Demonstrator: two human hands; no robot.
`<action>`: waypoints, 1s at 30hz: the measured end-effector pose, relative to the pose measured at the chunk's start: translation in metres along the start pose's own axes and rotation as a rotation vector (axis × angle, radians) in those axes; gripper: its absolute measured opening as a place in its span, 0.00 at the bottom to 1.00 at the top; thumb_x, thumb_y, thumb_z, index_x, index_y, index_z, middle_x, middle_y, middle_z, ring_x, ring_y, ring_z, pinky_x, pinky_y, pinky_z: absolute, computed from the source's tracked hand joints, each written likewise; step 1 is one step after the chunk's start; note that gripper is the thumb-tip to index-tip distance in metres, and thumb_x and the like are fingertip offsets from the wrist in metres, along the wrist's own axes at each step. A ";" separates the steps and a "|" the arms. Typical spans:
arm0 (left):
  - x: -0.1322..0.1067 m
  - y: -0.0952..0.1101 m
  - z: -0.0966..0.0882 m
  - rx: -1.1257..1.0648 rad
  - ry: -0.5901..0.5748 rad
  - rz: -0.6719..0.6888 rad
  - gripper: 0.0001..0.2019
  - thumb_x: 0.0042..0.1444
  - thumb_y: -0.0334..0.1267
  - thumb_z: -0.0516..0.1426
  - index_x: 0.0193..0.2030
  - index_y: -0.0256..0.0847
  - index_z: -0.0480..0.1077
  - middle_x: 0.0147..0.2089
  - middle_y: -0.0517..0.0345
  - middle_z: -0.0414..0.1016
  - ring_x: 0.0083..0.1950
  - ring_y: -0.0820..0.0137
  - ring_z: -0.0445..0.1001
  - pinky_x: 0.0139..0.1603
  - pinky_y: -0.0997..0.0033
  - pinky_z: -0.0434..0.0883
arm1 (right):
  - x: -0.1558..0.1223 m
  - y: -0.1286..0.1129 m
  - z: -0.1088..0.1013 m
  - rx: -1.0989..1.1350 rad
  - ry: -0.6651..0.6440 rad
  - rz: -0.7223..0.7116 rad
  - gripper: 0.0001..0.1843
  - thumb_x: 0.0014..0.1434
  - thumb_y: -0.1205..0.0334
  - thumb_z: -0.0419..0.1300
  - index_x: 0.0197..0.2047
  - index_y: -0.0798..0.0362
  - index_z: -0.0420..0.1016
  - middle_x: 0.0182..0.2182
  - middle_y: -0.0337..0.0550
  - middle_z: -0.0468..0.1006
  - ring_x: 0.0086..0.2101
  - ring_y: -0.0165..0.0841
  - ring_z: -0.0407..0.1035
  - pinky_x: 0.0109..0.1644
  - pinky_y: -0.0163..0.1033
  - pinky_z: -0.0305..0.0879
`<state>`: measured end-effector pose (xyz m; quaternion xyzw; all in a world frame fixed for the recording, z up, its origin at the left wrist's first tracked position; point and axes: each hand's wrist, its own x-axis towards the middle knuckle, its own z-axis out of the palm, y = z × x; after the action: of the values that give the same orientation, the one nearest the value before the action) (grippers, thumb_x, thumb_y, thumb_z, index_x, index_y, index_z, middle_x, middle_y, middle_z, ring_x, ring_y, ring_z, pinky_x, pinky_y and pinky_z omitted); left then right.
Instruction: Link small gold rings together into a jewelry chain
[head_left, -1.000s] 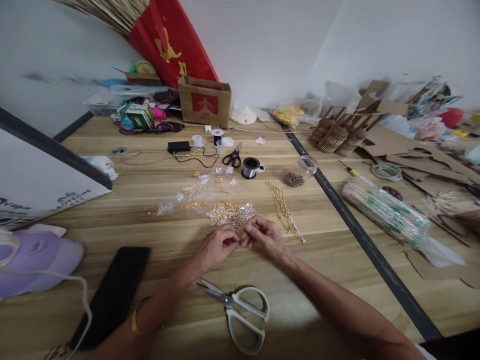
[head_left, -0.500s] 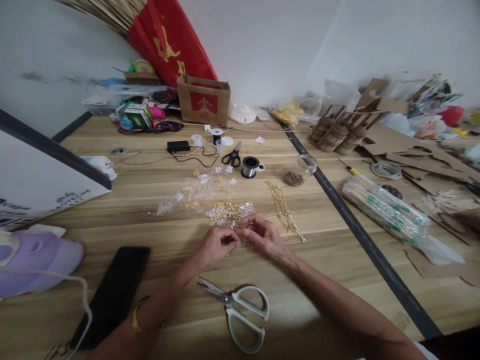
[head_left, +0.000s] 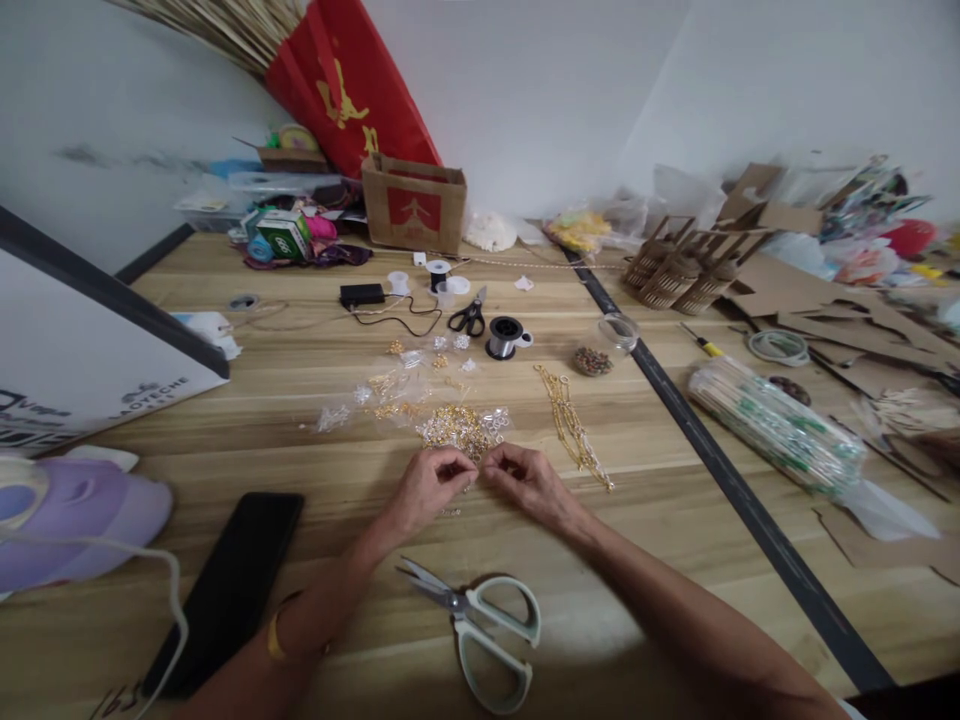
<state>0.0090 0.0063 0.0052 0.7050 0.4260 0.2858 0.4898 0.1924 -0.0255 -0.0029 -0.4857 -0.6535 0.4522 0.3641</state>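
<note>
L hand (head_left: 433,488) & R hand (head_left: 529,483) nearly meet just on near side of gold/silver pile (head_left: 453,428), fingers curled, can't tell if gripping; prob. best: steady wrists on table (head_left: 652,510), small fingertip moves.

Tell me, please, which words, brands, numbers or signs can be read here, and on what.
"AOYECHE": white box; first letter uncertain.
"165": handwritten on the table; last sign uncertain.
Too small or blurred: the white box's other print, marks on the green box, red bag and paper bag.
</note>
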 end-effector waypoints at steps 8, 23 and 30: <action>0.000 -0.003 0.001 -0.039 -0.005 -0.033 0.05 0.49 0.34 0.57 0.28 0.35 0.72 0.26 0.57 0.74 0.29 0.71 0.70 0.33 0.73 0.67 | -0.001 -0.001 0.003 0.026 -0.016 0.005 0.12 0.60 0.55 0.55 0.32 0.56 0.69 0.26 0.38 0.67 0.27 0.27 0.59 0.30 0.32 0.56; -0.002 -0.003 0.008 0.015 -0.002 0.008 0.03 0.47 0.32 0.57 0.25 0.37 0.70 0.25 0.59 0.71 0.29 0.72 0.68 0.31 0.75 0.64 | -0.004 0.001 0.012 0.076 0.025 0.020 0.14 0.60 0.52 0.55 0.32 0.55 0.67 0.23 0.36 0.65 0.24 0.26 0.58 0.26 0.30 0.54; 0.000 -0.004 0.007 -0.153 -0.084 -0.105 0.03 0.45 0.34 0.57 0.25 0.36 0.70 0.24 0.60 0.70 0.27 0.74 0.67 0.29 0.76 0.63 | -0.006 0.002 0.018 0.074 0.021 0.032 0.14 0.61 0.51 0.54 0.32 0.55 0.66 0.23 0.38 0.68 0.23 0.27 0.60 0.26 0.31 0.55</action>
<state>0.0136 0.0033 -0.0010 0.6537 0.4184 0.2613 0.5739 0.1786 -0.0353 -0.0109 -0.4870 -0.6247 0.4765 0.3814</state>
